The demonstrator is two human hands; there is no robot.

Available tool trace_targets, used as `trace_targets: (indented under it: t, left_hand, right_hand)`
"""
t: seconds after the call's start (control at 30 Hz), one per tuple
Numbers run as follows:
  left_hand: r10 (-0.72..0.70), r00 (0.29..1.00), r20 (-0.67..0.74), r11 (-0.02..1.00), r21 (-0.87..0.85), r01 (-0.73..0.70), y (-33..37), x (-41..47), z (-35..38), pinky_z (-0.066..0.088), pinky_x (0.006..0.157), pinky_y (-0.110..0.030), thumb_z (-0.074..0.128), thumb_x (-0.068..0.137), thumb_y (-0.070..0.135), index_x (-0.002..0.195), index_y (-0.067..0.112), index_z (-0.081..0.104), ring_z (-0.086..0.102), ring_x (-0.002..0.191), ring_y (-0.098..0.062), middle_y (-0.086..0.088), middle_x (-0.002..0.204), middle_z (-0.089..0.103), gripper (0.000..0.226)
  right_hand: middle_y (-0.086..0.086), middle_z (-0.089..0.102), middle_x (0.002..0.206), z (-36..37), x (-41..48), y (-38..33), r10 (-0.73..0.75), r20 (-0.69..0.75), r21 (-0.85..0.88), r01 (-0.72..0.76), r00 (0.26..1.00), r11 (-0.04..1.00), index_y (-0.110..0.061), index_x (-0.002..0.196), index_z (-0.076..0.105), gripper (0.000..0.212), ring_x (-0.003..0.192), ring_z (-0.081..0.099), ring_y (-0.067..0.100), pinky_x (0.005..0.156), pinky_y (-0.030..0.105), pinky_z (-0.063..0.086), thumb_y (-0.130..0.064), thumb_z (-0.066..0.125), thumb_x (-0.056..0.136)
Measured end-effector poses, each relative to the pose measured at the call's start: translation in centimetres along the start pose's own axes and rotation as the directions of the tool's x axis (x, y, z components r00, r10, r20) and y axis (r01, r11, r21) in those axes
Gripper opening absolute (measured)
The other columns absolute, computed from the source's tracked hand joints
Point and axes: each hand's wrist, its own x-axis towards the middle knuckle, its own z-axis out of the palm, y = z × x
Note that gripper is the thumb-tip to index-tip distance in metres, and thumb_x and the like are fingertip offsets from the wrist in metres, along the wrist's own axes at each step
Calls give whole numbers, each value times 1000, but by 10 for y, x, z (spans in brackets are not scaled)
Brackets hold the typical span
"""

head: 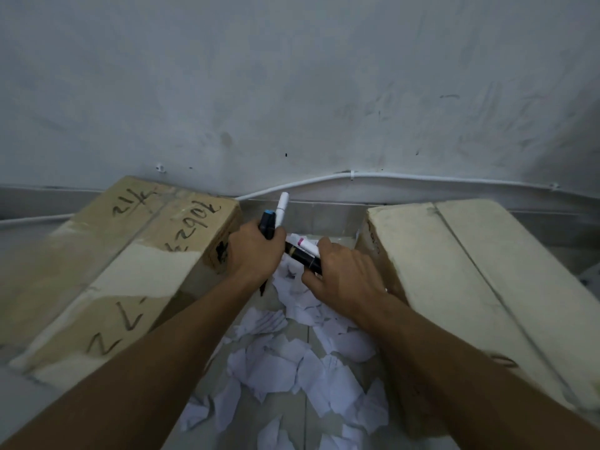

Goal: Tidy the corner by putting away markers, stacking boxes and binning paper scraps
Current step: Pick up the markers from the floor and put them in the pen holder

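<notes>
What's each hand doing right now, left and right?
Left hand: closed around two markers, one black with a blue cap, one white.
Right hand: closed on a black marker and a white marker.

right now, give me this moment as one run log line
phase: gathering markers | left hand: grips markers | right hand: grips more markers | paper scraps: on floor | boxes: unstacked

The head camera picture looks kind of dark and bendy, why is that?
In the head view the light is dim and flat, with no glare; the wide lens bows the white cable and splays the two boxes outward; the right box smears at the edge, while both hands look fairly sharp.
</notes>
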Motion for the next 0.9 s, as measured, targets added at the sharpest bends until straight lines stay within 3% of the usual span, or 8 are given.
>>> trace_targets:
  t: [0.1,0.23,0.37,0.43,0.53,0.67,0.8,0.9]
  left_hand:
    - [-34,999,5,990,-133,34,12,-16,-9,35,49,-24,57,94,39,73,16,58,54,58,-15,-1,66,58,31]
    - [-123,992,26,960,-251,125,27,-25,-13,47,62,-30,51,96,46,87,11,67,62,71,-21,-4,78,67,39]
    - [-123,989,83,946,-290,142,34,-36,-16,45,61,-31,55,95,42,89,9,65,60,69,-23,-7,78,66,35]
    - [-122,987,100,944,-295,147,36,-44,-15,47,60,-31,59,93,35,91,9,63,61,68,-22,-10,78,65,26]
    - [-168,968,184,844,-480,238,40,-58,-14,60,62,-35,60,94,21,102,7,60,69,64,-19,-15,87,68,15]
    - [-142,971,192,840,-496,221,46,-67,-11,54,50,-28,60,94,20,112,12,58,61,54,-16,-11,79,63,19]
    - [-87,985,150,868,-474,149,57,-74,-12,44,43,-22,63,92,24,95,18,60,55,56,-17,-6,72,59,8]
    - [-106,983,150,857,-488,167,71,-81,-11,45,47,-27,66,88,36,70,14,52,51,47,-19,-4,55,49,31]
  right_hand:
    - [7,65,94,-5,-13,-8,19,7,122,-20,1000,992,-12,107,54,31,79,62,27,60,30,35,-39,56,93]
    - [2,54,77,-12,-26,-16,102,25,342,-104,994,934,-11,91,51,22,65,56,23,55,33,43,-31,59,92]
    - [-1,52,65,-25,-34,-23,331,67,633,-297,941,715,-13,80,50,19,52,45,9,49,21,38,-24,62,91]
    - [-4,49,64,-34,-38,-24,389,84,735,-321,917,597,-17,77,48,20,49,43,4,48,20,38,-23,62,90]
    - [-12,46,58,-45,-41,-21,397,94,817,-299,913,494,-21,73,46,24,45,42,-2,45,12,36,-19,61,91]
    - [-14,57,55,-52,-44,-14,435,94,856,-295,896,424,-24,76,54,17,54,57,12,52,32,51,-12,61,86]
    - [17,57,66,-67,-47,-6,494,95,881,-304,864,362,-6,90,54,10,48,52,24,45,32,46,-7,63,84]
    - [13,56,58,-79,-47,-1,527,71,883,-299,847,362,-7,81,54,25,42,50,21,45,33,46,-25,66,93]
